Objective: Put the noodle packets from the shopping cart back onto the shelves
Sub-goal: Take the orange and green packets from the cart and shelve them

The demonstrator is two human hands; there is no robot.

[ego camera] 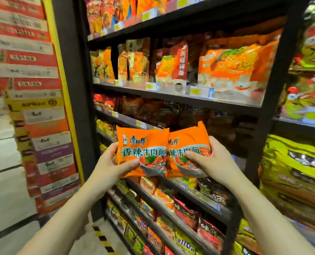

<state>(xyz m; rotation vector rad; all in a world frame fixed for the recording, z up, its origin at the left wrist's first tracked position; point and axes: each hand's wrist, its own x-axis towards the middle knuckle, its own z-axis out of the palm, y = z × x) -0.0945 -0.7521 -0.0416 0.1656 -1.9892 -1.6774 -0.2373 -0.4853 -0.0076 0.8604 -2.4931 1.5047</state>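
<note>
— Where does the single view look from?
— From the person's head, facing forward and down at the black shelving unit (171, 92), which stands close in front and runs off to the right.
— How near?
— Near enough that both forearms reach from the bottom edge toward the unit's middle tiers.
— And to the unit's left?
— A stack of cartons (38, 100) and floor (3, 190), seen at a slant.
</note>
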